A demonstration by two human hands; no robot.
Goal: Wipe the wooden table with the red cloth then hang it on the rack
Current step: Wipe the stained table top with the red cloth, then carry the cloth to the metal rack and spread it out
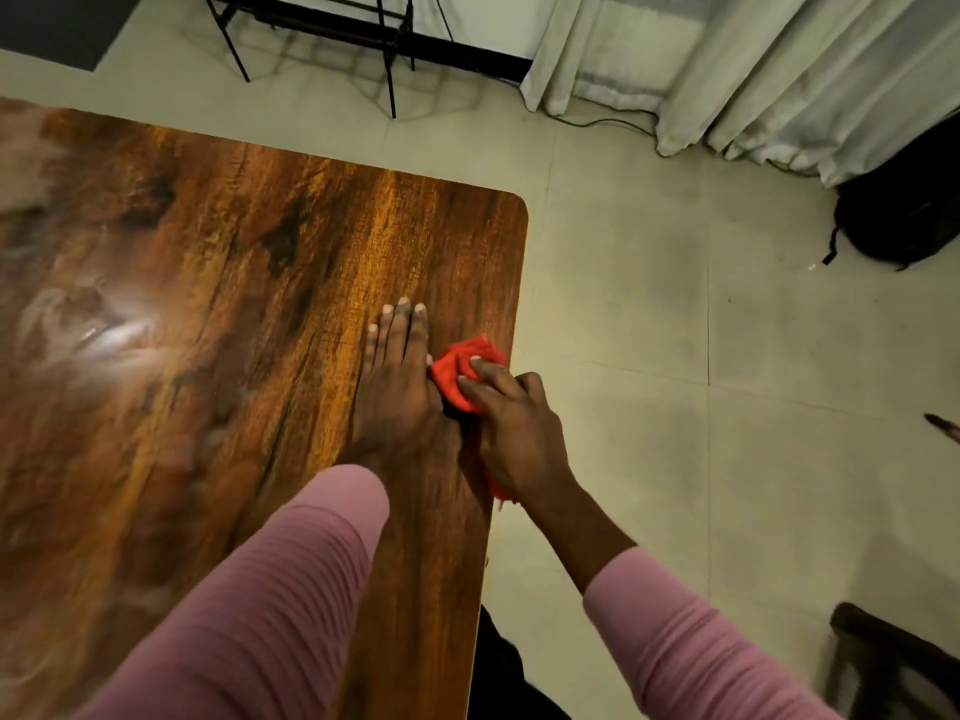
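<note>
Nearest the camera, two pink sleeves reach fwd over the tabletop (pixel 218 314), a glossy wood-grain surface w/ a rounded far-right corner and a bright glare patch on its left.

L hand (pixel 397 379) lies palm-down and flat on the wood, fingers (pixel 402 330) straight and pressed together, pointing away from the person; it holds nothing. Its thumb side sits just beside the cloth (pixel 462 368), touching or nearly so, can't tell which.

R hand (pixel 511 428) is on top of the cloth at the tabletop's right edge, fingers curled and bunched down on the fabric, gripping it against the wood. The cloth is red, crumpled, most of it showing ahead of the R fingers; a small bit also pokes out under the wrist at the table edge.

Right of the table: pale tiled floor (pixel 675 356), and part of a dark chair (pixel 883 662) at the bottom-right corner. Further out, a black bag (pixel 904 220) on the floor by the white curtain (pixel 753 70), w/ a thin cable (pixel 597 119) running along the curtain's foot. At the far top, thin black metal legs of a rack (pixel 387 49) stand on the floor, well apart from the table.
</note>
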